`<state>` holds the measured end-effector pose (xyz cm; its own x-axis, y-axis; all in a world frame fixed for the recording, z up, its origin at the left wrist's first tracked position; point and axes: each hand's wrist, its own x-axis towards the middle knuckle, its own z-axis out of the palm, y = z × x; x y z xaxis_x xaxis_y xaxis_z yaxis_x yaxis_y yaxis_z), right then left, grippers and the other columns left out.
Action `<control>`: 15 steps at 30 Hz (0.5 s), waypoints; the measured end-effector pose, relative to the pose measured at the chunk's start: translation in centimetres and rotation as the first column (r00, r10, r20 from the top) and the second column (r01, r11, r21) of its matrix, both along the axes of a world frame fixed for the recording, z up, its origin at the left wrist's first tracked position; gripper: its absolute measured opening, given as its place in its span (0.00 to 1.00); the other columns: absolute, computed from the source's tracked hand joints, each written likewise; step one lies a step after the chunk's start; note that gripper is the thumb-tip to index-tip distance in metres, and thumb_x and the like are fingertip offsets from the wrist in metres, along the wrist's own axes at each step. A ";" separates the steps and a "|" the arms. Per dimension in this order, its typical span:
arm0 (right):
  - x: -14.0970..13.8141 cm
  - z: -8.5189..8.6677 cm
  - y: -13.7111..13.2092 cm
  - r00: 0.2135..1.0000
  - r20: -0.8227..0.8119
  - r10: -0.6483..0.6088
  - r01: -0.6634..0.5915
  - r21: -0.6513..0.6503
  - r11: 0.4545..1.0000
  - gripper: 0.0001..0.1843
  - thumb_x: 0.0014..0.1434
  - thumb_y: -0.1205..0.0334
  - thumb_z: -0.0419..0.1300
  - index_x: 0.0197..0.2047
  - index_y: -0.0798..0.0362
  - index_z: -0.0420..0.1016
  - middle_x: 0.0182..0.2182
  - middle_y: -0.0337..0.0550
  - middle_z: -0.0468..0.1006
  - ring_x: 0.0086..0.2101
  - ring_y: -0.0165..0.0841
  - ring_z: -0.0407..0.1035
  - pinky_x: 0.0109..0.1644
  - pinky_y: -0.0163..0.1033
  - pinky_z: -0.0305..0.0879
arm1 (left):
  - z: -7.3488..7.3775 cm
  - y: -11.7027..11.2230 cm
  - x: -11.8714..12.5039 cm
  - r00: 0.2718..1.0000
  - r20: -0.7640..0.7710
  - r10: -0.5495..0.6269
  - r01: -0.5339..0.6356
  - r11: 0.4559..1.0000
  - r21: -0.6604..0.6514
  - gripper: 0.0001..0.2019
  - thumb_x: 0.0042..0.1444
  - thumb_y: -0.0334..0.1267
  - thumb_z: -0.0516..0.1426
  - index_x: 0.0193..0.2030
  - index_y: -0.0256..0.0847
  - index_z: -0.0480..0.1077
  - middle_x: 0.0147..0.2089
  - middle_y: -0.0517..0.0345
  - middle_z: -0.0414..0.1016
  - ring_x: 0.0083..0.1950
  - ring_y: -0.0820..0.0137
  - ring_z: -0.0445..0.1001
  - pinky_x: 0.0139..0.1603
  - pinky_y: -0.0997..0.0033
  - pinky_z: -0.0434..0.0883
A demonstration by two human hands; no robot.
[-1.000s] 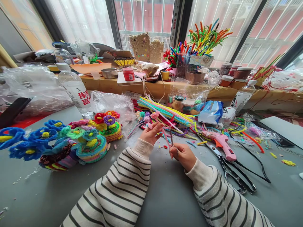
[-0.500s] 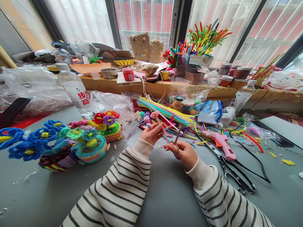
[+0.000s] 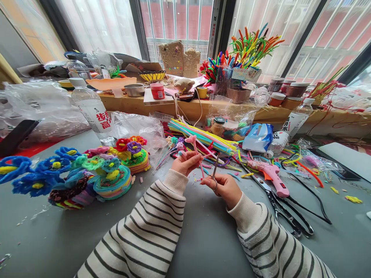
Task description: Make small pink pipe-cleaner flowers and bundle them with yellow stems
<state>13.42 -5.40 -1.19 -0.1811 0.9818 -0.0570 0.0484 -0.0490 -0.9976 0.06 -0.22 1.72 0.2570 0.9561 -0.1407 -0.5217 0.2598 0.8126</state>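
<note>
My left hand (image 3: 185,163) is closed around the stem of a pink pipe-cleaner flower (image 3: 191,139), whose head sticks up above the fingers. In my right hand (image 3: 226,188) is a small pair of scissors (image 3: 216,166), blades pointing up and handles among the fingers. The stem's lower end reaches down to my right fingertips; whether they pinch it is too small to make out. Behind both hands lies a bundle of pastel pipe cleaners (image 3: 203,136). Several small finished pipe-cleaner flowers (image 3: 179,144) rest just beyond my left hand.
Blue pipe-cleaner flowers (image 3: 55,165) and a round pastel flower pot (image 3: 112,186) stand at left. To the right lie a pink glue gun (image 3: 269,175) with a black cord and large black-handled scissors (image 3: 285,216). Water bottles (image 3: 92,110) and a cluttered ledge (image 3: 127,101) are behind.
The pink flower and the small scissors have shifted and tilted very slightly. Both hands keep their hold and stay in nearly the same place.
</note>
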 end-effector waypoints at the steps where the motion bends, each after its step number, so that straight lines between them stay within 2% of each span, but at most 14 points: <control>1: 0.0 -0.1 0.0 1.000 -0.016 0.007 -0.007 -0.010 1.000 0.18 0.42 0.50 0.59 0.26 0.59 0.74 0.13 0.32 0.52 0.15 0.19 0.43 0.16 0.30 0.37 | 0.0 -0.1 0.0 1.000 -0.003 -0.014 0.014 1.000 0.004 0.06 0.34 0.29 0.62 0.23 0.35 0.70 0.20 0.60 0.72 0.23 0.79 0.70 0.27 0.81 0.66; 6: 0.2 -0.5 0.2 0.992 -0.118 0.035 -0.041 -0.048 0.998 0.20 0.43 0.48 0.58 0.27 0.59 0.73 0.11 0.30 0.48 0.13 0.19 0.42 0.16 0.29 0.35 | -0.2 -0.2 0.1 0.995 -0.016 -0.101 0.101 0.995 -0.007 0.07 0.34 0.31 0.62 0.25 0.33 0.71 0.21 0.58 0.73 0.22 0.78 0.69 0.27 0.79 0.67; 11: 0.0 -0.6 0.2 0.978 -0.142 0.151 -0.148 0.036 0.988 0.29 0.44 0.39 0.51 0.24 0.60 0.69 0.10 0.31 0.54 0.13 0.19 0.44 0.15 0.29 0.38 | -0.2 0.0 -0.1 0.999 0.030 -0.044 0.045 0.998 -0.043 0.06 0.34 0.30 0.61 0.23 0.35 0.70 0.17 0.62 0.70 0.20 0.79 0.68 0.24 0.81 0.67; 15: -0.4 -0.4 -0.1 0.950 -0.065 0.307 -0.300 0.099 0.949 0.38 0.39 0.30 0.43 0.26 0.60 0.68 0.13 0.34 0.59 0.13 0.20 0.44 0.15 0.29 0.40 | 0.1 0.1 -0.2 0.998 0.056 0.013 -0.011 0.999 -0.039 0.06 0.34 0.30 0.61 0.23 0.36 0.70 0.17 0.64 0.70 0.19 0.80 0.67 0.22 0.82 0.66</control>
